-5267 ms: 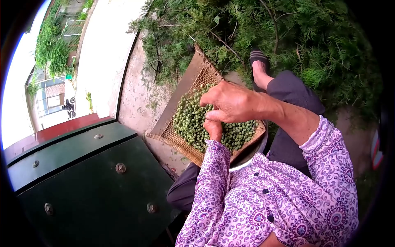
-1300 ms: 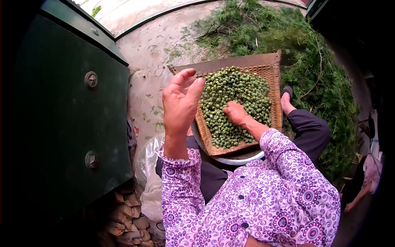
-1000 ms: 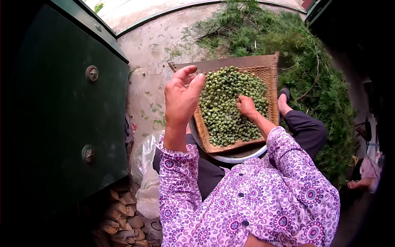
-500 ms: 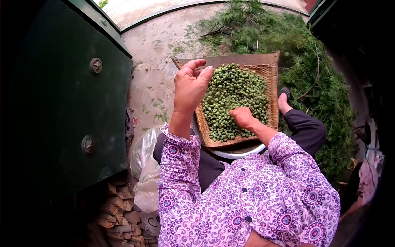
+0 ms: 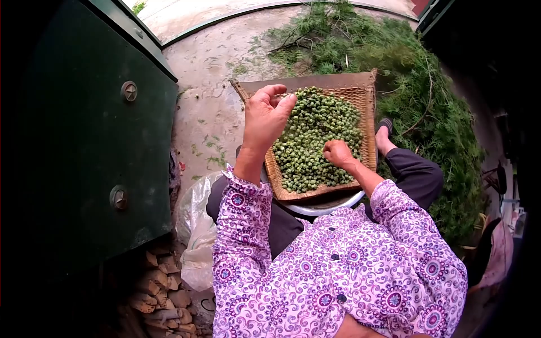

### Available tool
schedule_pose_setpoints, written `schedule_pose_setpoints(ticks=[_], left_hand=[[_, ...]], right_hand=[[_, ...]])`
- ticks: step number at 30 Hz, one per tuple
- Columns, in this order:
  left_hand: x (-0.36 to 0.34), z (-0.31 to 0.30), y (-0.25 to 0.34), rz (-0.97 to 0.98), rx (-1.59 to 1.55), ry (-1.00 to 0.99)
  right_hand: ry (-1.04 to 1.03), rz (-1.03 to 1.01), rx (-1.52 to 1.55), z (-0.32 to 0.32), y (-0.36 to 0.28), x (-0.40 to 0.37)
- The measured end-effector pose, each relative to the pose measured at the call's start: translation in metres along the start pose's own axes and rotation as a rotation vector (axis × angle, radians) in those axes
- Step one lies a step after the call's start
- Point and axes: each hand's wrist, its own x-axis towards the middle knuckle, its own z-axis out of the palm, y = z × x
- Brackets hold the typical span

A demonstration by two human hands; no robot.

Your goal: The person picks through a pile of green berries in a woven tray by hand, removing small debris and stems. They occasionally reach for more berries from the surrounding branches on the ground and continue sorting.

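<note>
A woven tray [image 5: 367,97] rests on a metal basin [image 5: 315,209] on my lap and holds a heap of small green pods [image 5: 315,132]. My left hand [image 5: 266,118] is raised over the tray's left edge, with thumb and fingertips pinched together on what looks like a thin sprig. In the near part of the heap, my right hand [image 5: 338,153] is curled into a fist on some pods. Purple patterned sleeves cover both my arms.
A dark green metal door [image 5: 96,141] fills the left. Stacked firewood [image 5: 163,281] and a clear plastic bag [image 5: 197,225] lie below it. Cut green branches [image 5: 417,73] are piled behind and right of the tray. Another person's pink clothing [image 5: 501,248] shows at the right edge.
My left hand's fingers have closed toward the thumb. My right hand slid back and forth through the pods and now sits curled near the tray's right side. The view shifted slightly.
</note>
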Motion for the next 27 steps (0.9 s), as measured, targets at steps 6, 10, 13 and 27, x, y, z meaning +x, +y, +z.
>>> schedule_pose_setpoints(ticks=[6,10,13,27], left_hand=[[0.0,0.004,-0.004,0.023,-0.019,-0.008],[-0.001,0.002,-0.005,-0.016,-0.054,-0.002],[0.001,0.001,-0.002,-0.027,0.001,-0.012],[-0.014,0.033,-0.017,-0.075,0.312,-0.276]], right_hand=[[-0.145,-0.144,-0.417,0.016,-0.045,0.008],[-0.201,-0.19,-0.512,0.027,-0.045,0.016],[-0.173,0.062,-0.238,0.009,-0.047,0.015],[-0.162,0.363,1.127,-0.07,-0.051,-0.01]])
